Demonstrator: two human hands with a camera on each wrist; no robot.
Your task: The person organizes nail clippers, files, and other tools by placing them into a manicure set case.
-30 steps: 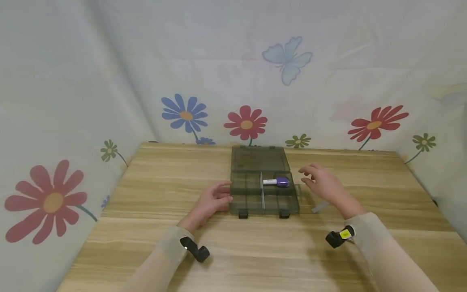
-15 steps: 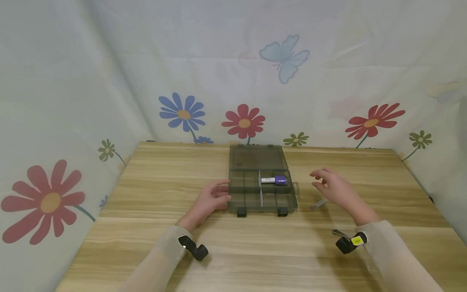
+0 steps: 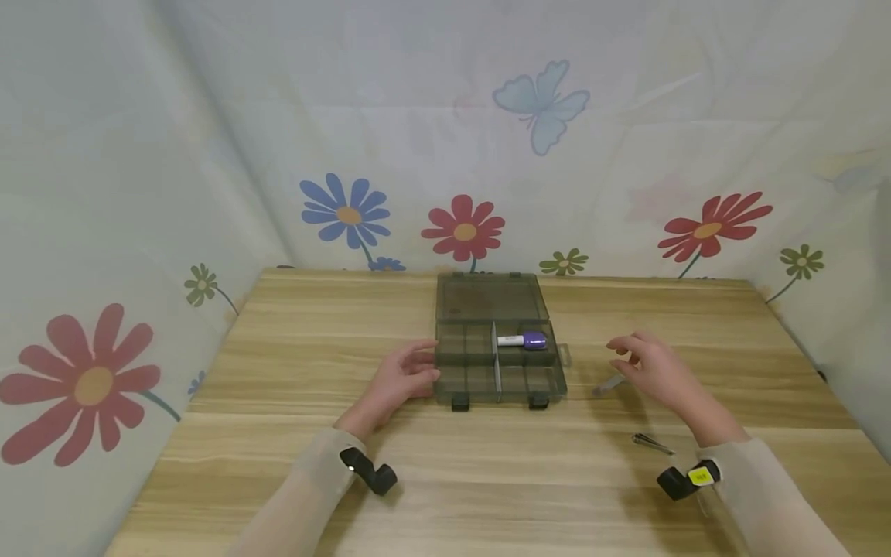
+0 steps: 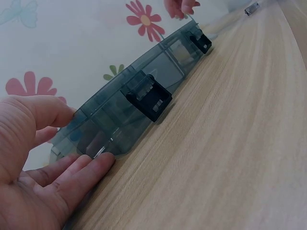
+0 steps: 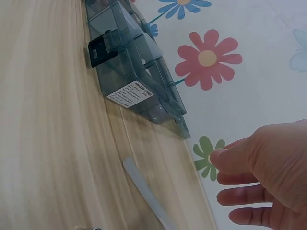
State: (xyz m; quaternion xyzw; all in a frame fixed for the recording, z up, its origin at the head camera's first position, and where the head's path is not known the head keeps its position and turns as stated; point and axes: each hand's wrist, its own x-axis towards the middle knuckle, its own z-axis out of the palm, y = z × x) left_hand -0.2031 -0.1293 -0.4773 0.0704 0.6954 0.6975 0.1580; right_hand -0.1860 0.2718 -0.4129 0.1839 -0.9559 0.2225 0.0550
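A translucent dark grey compartment box point(image 3: 462, 379) lies with its lid point(image 3: 490, 298) folded back. In its back right compartment is a nail polish bottle point(image 3: 534, 340) with a white cap, lying on its side. My left hand point(image 3: 397, 383) rests against the box's left end, its thumb and fingers touching the wall, as the left wrist view also shows. To the right, my right hand point(image 3: 657, 371) hovers with loosely bent fingers and nothing in them. Below it a flat grey strip, like a nail file point(image 5: 144, 189), lies on the table. Closer to me is a nail clipper point(image 3: 653, 443).
The wooden table point(image 3: 334, 309) ends at a flowered cloth backdrop point(image 3: 390, 116) behind the box. Two black latches point(image 3: 460, 401) stick out from the box's front. A clear tab point(image 3: 564, 354) juts from its right side.
My right hand has moved away from the box, to the right and slightly toward me, uncovering the nail clipper. My left hand stays at the box's left end. The bottle has not moved in its compartment.
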